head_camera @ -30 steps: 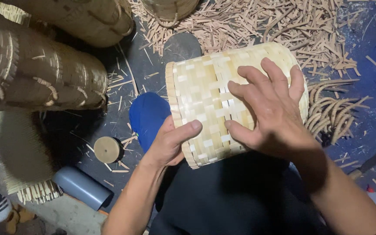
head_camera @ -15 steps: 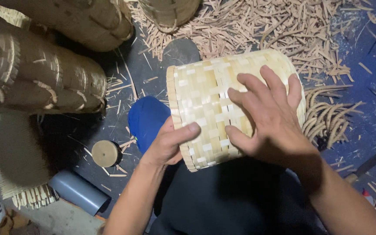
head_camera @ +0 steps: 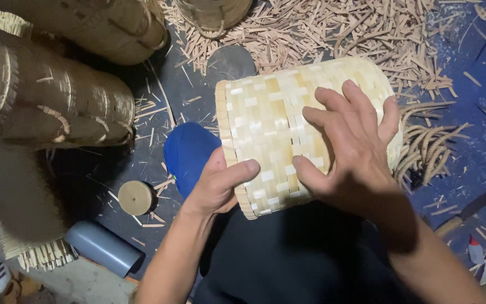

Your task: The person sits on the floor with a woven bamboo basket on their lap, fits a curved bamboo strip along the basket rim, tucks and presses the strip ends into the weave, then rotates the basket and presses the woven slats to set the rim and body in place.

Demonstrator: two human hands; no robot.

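Two hands hold one pale woven basket point(head_camera: 288, 129), which lies on its side across the person's dark-clothed lap point(head_camera: 293, 259), its open rim turned to the person's left. The left hand point(head_camera: 217, 183) clamps that rim, thumb laid over the outer weave and the other fingers hidden, seemingly tucked inside the mouth; that looks like the grip that keeps the basket from rolling. The right hand point(head_camera: 352, 149) lies flat on the curved wall, fingers point(head_camera: 336, 104) spread wide and pressing down rather than closing round anything, thumb low on the weave toward the lap. Pinned between rim grip and flat palm, the basket sits steady and close to the body, where the weave can be looked over.

Just beyond the rim, a blue rounded object point(head_camera: 189, 155) shows on the floor; what it is I cannot tell. Further left lie a small round wooden disc point(head_camera: 135, 197) and a grey tube point(head_camera: 105, 247), both within reach of the left arm. Darker, finished baskets point(head_camera: 52, 107) are stacked on their sides at the far left, out of the working space. Behind the basket, cut bamboo slivers point(head_camera: 333, 28) litter the dark floor point(head_camera: 479, 152), and a bundle of curved strips point(head_camera: 428, 149) lies just past the right hand.
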